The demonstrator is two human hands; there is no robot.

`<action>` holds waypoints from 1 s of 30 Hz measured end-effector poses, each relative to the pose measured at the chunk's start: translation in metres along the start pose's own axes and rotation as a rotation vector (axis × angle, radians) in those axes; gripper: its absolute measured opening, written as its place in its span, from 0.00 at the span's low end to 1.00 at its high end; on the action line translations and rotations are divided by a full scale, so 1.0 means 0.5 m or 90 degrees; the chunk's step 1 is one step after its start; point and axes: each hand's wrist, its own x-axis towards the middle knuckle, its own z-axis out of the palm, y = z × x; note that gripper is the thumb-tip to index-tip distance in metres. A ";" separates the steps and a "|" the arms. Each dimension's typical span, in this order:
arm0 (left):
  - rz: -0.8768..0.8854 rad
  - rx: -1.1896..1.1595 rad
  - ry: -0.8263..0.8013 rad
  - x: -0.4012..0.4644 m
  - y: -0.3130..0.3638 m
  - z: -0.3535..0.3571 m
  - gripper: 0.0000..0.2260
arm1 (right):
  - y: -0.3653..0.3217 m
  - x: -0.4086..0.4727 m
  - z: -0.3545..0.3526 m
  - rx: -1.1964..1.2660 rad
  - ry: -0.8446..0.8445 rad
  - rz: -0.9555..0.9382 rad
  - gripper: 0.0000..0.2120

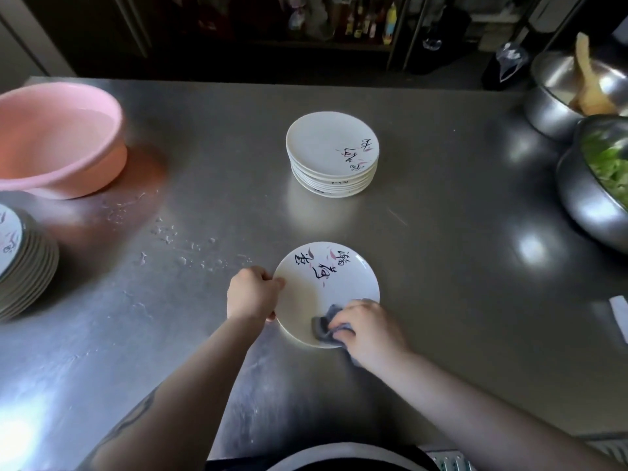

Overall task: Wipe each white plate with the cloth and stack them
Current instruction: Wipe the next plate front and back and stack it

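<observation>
Below, near the counter's front edge, a white plate w/ black brush-style writing, unreadable, lettering toward its far rim. Left hand grips its left rim; right hand clutches a grey cloth against its near-right part. Plate stack beyond.

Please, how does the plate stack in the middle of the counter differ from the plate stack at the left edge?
The middle stack is in full view, far from both hands; the left stack is cut off by the picture's edge. The middle stack stands on dry steel, while the left stack sits near the water drops and beside the pink basin. Both hold white plates with dark writing and pink marks.
</observation>
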 end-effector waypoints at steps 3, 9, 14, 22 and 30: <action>-0.003 -0.001 0.007 -0.004 -0.004 0.002 0.08 | -0.051 0.008 0.030 0.041 0.015 -0.008 0.06; 0.005 -0.008 -0.041 -0.013 -0.001 -0.010 0.09 | -0.062 0.021 0.024 0.105 -0.015 -0.009 0.06; 0.170 0.067 0.071 -0.074 -0.036 -0.040 0.05 | 0.013 -0.007 -0.046 0.213 0.120 0.039 0.08; 0.492 0.101 -0.113 -0.139 -0.072 0.029 0.06 | 0.057 -0.043 -0.058 0.304 0.224 0.097 0.09; 0.648 0.205 -0.091 -0.106 -0.082 0.032 0.13 | 0.066 -0.050 -0.050 0.294 0.274 0.094 0.09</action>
